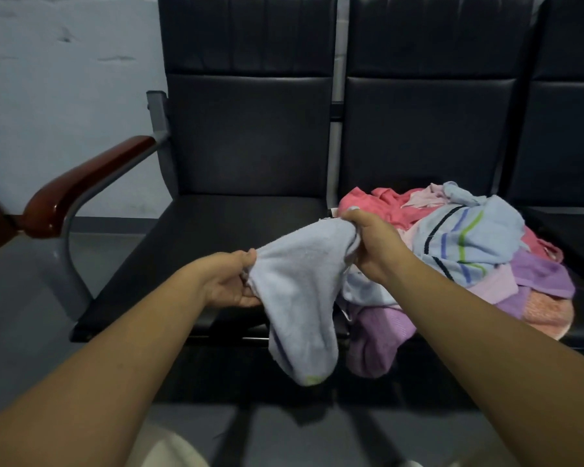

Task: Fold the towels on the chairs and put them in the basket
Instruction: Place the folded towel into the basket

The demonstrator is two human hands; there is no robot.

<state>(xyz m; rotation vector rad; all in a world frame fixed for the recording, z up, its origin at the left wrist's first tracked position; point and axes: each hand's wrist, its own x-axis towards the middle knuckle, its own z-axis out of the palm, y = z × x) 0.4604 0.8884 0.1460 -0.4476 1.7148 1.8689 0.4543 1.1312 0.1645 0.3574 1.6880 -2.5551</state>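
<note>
A pale blue towel [300, 298] hangs between my two hands over the front edge of the left black chair seat [189, 237]. My left hand [230, 281] pinches its left edge. My right hand [371, 244] grips its upper right corner. The towel's lower end droops below the seat. Right of it, on the middle seat, lies a loose pile of towels [452, 257]: pink, purple, peach and a light blue one with coloured stripes. No basket is in view.
Black padded chairs in a joined row stand against a pale wall. A wooden armrest [81, 190] on a grey metal frame sticks out at the left. A third seat [573, 230] shows at the right edge. Grey floor lies below.
</note>
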